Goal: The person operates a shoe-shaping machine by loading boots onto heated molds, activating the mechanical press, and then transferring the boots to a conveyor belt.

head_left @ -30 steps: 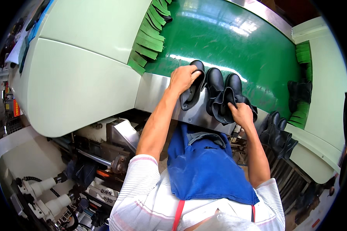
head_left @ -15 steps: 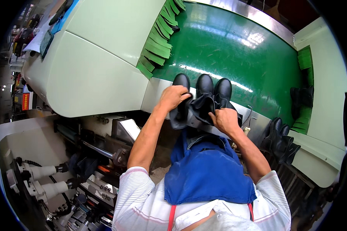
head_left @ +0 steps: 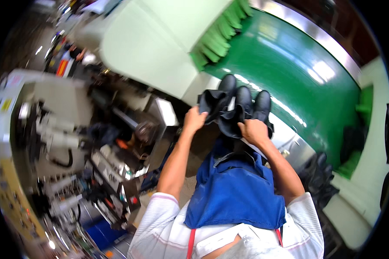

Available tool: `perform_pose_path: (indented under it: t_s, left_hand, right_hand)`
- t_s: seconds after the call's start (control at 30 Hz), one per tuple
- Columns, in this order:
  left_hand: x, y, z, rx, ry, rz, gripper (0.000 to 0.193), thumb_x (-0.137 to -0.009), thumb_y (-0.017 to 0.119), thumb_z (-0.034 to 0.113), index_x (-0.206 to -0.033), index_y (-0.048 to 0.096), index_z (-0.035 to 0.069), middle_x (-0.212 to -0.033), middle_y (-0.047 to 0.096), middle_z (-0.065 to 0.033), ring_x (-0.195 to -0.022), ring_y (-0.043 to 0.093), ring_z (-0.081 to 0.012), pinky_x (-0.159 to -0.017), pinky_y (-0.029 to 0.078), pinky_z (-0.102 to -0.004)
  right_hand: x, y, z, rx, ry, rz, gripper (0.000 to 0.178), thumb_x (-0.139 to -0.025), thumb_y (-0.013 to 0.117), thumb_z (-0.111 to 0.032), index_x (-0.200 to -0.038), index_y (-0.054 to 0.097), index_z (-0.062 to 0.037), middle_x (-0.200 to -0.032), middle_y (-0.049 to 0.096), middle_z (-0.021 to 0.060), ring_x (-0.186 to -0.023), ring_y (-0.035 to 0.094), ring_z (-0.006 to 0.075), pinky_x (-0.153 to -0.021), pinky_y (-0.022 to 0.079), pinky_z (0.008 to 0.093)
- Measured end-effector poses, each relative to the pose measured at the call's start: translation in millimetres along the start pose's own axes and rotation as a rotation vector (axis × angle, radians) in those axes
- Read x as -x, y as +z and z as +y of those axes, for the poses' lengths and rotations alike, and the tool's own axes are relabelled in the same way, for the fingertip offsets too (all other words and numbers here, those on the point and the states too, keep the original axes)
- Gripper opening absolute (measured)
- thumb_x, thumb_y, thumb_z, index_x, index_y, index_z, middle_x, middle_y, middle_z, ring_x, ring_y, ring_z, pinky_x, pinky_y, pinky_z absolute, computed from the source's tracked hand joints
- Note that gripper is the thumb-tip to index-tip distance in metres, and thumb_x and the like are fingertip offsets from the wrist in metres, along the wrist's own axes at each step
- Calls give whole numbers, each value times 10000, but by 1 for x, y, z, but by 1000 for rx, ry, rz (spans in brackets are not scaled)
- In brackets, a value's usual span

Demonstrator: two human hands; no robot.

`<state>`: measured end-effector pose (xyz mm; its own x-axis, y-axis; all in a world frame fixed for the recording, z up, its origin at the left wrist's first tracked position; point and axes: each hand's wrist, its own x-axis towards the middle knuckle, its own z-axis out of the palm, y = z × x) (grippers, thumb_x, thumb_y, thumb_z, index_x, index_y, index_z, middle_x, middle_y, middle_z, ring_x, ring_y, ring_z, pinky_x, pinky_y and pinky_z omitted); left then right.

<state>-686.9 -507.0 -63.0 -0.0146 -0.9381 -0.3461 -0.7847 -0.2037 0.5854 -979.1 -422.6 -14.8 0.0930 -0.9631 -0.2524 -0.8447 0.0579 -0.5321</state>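
Observation:
Three black leather boots stand side by side at the near edge of the green conveyor belt (head_left: 285, 73), toes pointing away from me. My left hand (head_left: 196, 119) is closed on the shaft edge of the left boot (head_left: 227, 85), whose open top gapes toward the left. My right hand (head_left: 254, 131) grips the top of the right boot (head_left: 262, 103). Its fingers also lie against the shaft of the middle boot (head_left: 243, 98); whether they hold that one too is hidden.
Pale green machine housings (head_left: 151, 43) flank the belt, with green strip curtains (head_left: 220, 32) at its openings. More dark boots (head_left: 317, 172) stand at the right. On my left is a machine with metal arms (head_left: 56, 134). A metal ledge (head_left: 285, 134) borders the belt.
My view has turned, so the belt sits further right. My left hand has moved from the left boot's instep to its shaft, which now leans left. My right hand keeps its grip.

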Motion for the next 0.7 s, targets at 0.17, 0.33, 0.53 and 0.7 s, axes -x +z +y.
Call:
perform_pose_path:
  t_s: [0.17, 0.33, 0.53, 0.7]
  left_hand:
    - [51, -7, 36, 14, 138, 221, 300, -923, 702, 198, -1165, 737, 23, -1036, 754, -255, -1015, 720, -462, -891, 570, -551]
    - [137, -61, 22, 284, 200, 98, 304, -959, 723, 193, -1204, 735, 12, -1038, 788, -171, -957, 769, -304, -863, 595, -412]
    - [273, -138, -62, 358, 75, 331, 268, -982, 732, 130, -1227, 731, 23, -1064, 774, -115, -971, 745, -194, -867, 585, -341]
    - [391, -211, -184, 220, -199, 842, 278, -973, 748, 138, -1238, 735, 55, -1075, 779, -79, -949, 741, -174, -848, 587, -340]
  right_hand:
    - [0, -34, -25, 202, -49, -162, 445, -972, 692, -449, -945, 793, -16, -927, 761, 270, -917, 744, 460, -848, 585, 548]
    - [14, -56, -95, 62, -325, -6, 261, -946, 730, -298, -928, 755, -39, -906, 761, 206, -878, 739, 420, -787, 575, 512]
    - [29, -29, -239, -118, -839, -111, 278, -914, 774, -179, -1144, 732, -29, -987, 758, 163, -828, 744, 368, -740, 582, 449]
    - [24, 23, -370, -130, -1057, -191, 426, -907, 772, -142, -1296, 664, -7, -1242, 708, 201, -856, 745, 366, -789, 584, 453]
